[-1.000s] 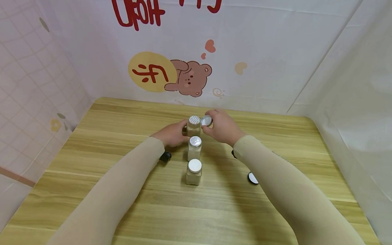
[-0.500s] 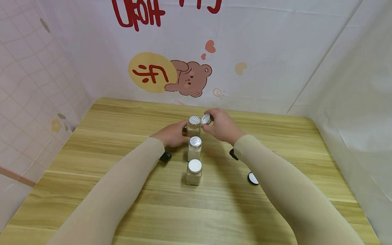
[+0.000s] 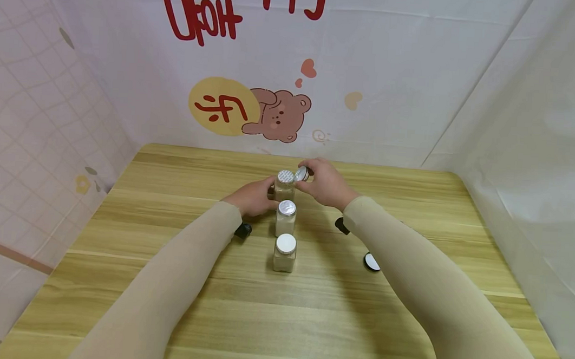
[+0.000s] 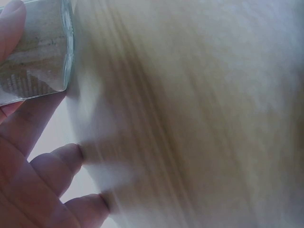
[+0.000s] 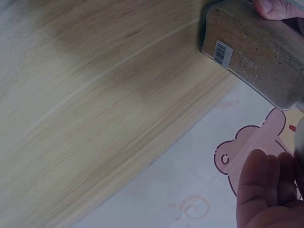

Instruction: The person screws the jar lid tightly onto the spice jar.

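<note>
Three square glass jars stand upright in a row. My left hand (image 3: pixel 254 198) grips the rear jar (image 3: pixel 284 191), whose top has a patterned white seal. Brown granular contents and a barcode label show on that jar (image 5: pixel 254 52) in the right wrist view. Between its fingers and thumb my right hand (image 3: pixel 329 185) pinches a silver lid (image 3: pixel 301 174), tilted with its pale inside toward the jars, close to the rear jar's top. Silver foil covers the middle jar (image 3: pixel 285 223); the front jar (image 3: pixel 284 259) has a white top. Both hold pale contents.
A dark-rimmed round lid (image 3: pixel 372 261) with a white face lies on the wooden table (image 3: pixel 270 319), partly behind the right sleeve (image 3: pixel 410 267). Small black objects (image 3: pixel 342 226) show beside both sleeves. A printed white wall cloth (image 3: pixel 383 130) rises behind the table.
The silver lid in my right hand has tilted further onto its edge, with that hand shifting very slightly. The left hand and the jars stay in place.
</note>
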Demonstrator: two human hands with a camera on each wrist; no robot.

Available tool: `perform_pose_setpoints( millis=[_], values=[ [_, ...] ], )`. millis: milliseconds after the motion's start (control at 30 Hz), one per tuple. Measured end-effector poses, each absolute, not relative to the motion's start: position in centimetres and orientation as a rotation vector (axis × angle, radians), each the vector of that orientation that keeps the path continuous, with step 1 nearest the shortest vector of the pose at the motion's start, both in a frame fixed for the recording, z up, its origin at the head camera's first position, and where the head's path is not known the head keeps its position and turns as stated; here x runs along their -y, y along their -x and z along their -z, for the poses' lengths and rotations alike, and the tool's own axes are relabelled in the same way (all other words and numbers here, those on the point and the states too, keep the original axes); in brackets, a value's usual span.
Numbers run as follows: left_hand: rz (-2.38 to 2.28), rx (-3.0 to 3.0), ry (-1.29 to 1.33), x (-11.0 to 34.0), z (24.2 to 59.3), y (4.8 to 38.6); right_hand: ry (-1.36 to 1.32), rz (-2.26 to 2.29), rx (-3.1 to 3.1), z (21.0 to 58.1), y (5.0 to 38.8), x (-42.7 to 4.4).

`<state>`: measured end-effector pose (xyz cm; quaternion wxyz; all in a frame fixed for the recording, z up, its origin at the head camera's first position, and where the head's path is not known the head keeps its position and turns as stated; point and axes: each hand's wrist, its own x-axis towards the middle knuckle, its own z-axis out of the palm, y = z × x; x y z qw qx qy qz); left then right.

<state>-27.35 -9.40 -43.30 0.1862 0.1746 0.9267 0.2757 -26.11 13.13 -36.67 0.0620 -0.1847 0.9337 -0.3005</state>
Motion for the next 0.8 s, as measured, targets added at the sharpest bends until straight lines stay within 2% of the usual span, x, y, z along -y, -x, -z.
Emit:
perform_pose_setpoints(
  millis=[800],
  values=[
    [-0.761, -2.612, -0.506, 9.45, 42.93, 27.17, 0.473, 1.127, -2.662, 36.7, 26.47, -12.22]
  ],
)
